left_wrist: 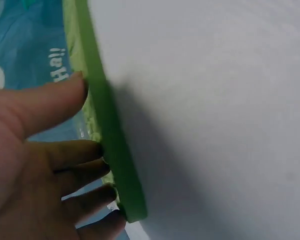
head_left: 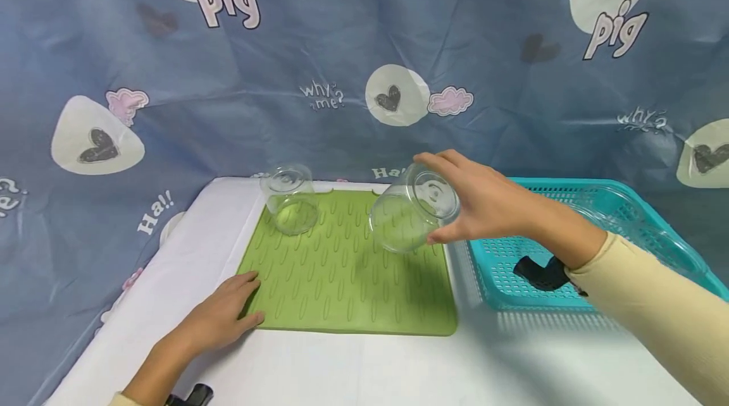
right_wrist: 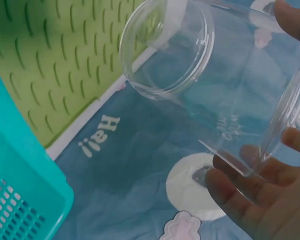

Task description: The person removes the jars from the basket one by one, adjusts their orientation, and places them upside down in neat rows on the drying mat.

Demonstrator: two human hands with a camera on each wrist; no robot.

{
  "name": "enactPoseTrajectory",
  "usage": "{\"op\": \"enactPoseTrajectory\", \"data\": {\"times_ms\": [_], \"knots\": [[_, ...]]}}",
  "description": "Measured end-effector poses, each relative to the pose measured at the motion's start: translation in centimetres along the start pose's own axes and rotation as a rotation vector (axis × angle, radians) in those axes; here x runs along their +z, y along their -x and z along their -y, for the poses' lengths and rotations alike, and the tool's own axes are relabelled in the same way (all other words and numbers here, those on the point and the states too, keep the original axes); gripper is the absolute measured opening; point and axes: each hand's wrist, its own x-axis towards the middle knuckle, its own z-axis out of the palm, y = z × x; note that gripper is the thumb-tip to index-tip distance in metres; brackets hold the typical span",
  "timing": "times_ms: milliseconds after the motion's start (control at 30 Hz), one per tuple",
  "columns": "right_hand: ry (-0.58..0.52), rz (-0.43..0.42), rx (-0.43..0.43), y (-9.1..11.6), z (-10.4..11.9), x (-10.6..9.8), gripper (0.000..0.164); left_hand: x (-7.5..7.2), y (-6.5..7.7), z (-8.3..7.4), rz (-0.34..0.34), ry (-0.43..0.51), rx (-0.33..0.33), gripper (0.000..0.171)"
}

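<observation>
A clear plastic jar (head_left: 398,219) is tilted above the right part of the green ribbed mat (head_left: 342,279). My right hand (head_left: 484,197) grips it around its base end, with fingers and thumb on opposite sides. Its rim (right_wrist: 165,50) points away from the palm, as the right wrist view shows. A second clear jar (head_left: 290,200) stands on the mat's back left corner. At the mat's left front edge rests my left hand (head_left: 219,314), fingers spread and fairly straight. In the left wrist view its fingertips touch the mat's green side (left_wrist: 107,125).
To the right of the mat stands a turquoise perforated basket (head_left: 490,286) with clear plastic items (head_left: 632,222) inside, their shapes hard to make out. A white cloth (head_left: 319,368) covers the table. Behind hangs a blue printed curtain (head_left: 342,45).
</observation>
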Motion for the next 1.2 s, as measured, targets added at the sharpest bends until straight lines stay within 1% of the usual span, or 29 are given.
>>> {"op": "enactPoseTrajectory", "data": {"times_ms": [67,133,267,367,667,900,1000,1200], "knots": [[0.018,0.018,0.004,-0.5,-0.1,-0.1,0.108,0.0,-0.1,-0.1,-0.015,-0.025,-0.001,0.065],[0.02,0.041,0.017,-0.7,-0.3,-0.2,0.107,-0.1,-0.2,-0.3,-0.012,-0.044,-0.008,0.064],[0.02,0.092,0.046,-0.7,-0.6,-0.1,0.109,-0.3,-0.4,-0.7,0.022,-0.055,-0.015,0.068],[0.021,0.114,0.045,-0.8,-0.7,-0.1,0.109,-0.3,-0.5,-0.9,0.035,-0.052,-0.026,0.071],[0.03,0.139,0.049,-1.8,-1.0,0.2,0.108,-0.4,-0.6,-1.2,0.048,-0.044,-0.09,0.081],[0.011,0.142,0.066,-2.5,-1.4,0.4,0.109,-0.4,-0.8,-1.1,0.02,-0.055,-0.086,0.081],[-0.003,0.15,0.066,-2.8,-1.5,0.7,0.108,-0.5,-0.9,-1.1,0.022,-0.045,-0.093,0.082],[-0.008,0.19,0.077,-3.2,-1.4,1.3,0.109,-0.2,-0.8,-1.2,0.06,0.013,-0.119,0.082]]}}
